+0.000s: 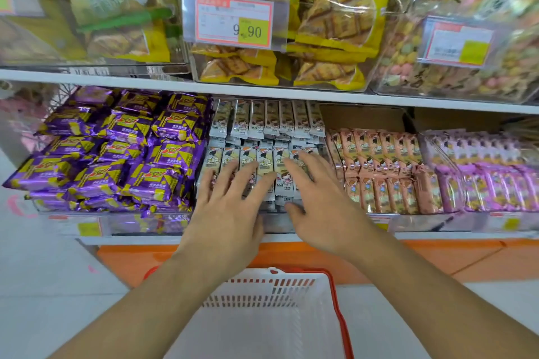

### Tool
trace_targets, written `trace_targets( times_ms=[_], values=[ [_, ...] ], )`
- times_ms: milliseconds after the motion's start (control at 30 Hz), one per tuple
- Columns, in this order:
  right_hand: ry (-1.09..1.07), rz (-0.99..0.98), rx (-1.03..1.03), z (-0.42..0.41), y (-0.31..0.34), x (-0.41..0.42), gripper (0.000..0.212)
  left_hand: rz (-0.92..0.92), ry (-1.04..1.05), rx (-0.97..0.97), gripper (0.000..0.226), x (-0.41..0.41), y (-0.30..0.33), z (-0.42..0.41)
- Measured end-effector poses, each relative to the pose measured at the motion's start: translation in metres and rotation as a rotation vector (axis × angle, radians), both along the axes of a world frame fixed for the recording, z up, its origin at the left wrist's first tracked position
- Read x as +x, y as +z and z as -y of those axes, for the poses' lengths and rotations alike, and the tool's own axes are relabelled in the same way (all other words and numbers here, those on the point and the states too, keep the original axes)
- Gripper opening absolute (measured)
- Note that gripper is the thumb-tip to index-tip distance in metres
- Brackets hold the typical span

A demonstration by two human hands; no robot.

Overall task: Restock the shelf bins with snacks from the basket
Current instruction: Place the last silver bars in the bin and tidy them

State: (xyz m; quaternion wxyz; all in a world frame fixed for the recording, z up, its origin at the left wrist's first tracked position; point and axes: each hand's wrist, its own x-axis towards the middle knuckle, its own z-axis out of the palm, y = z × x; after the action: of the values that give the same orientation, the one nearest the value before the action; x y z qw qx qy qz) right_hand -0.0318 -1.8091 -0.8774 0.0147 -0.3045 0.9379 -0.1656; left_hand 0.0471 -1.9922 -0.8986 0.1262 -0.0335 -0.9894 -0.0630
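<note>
1. The left hand [230, 198] is laid flat, fingers spread, on the white snack packs [262, 166] in the middle bin [274, 213] of the lower shelf [204, 239].
2. The right hand [318, 195] is also spread flat on the same packs, just beside the left one. Nothing is gripped by either hand.
3. The basket [332, 294] is seen below on the floor, and it looks empty.
4. The front packs could be pushed over the bin's low edge if they are pressed too hard.
5. Packs could be knocked sideways into the purple packs [116, 151] or the pink packs [385, 172], and the rows would be mixed.
</note>
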Motion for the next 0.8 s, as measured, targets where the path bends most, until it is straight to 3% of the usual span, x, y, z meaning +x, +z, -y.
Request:
trace_targets(
  times_ms=[100,233,367,567,800],
  values=[
    [-0.008,-0.050,-0.033,-0.001,0.004,0.001,0.068,-0.001,-0.006,0.043,0.075,0.001,0.001,0.000],
    [-0.087,-0.074,-0.176,-0.002,0.014,-0.010,0.056,-0.092,-0.027,0.170,0.058,-0.002,0.011,-0.004],
    [-0.186,-0.091,-0.201,0.004,0.029,-0.046,0.059,-0.196,-0.011,0.239,0.050,-0.028,0.028,0.000],
    [-0.149,0.161,-0.095,0.017,0.037,-0.099,0.075,0.022,0.104,0.050,0.077,-0.101,0.058,0.024],
    [-0.109,0.006,-0.018,0.021,0.030,-0.120,0.063,0.099,0.151,-0.092,0.081,-0.130,0.070,0.036]
  ],
)
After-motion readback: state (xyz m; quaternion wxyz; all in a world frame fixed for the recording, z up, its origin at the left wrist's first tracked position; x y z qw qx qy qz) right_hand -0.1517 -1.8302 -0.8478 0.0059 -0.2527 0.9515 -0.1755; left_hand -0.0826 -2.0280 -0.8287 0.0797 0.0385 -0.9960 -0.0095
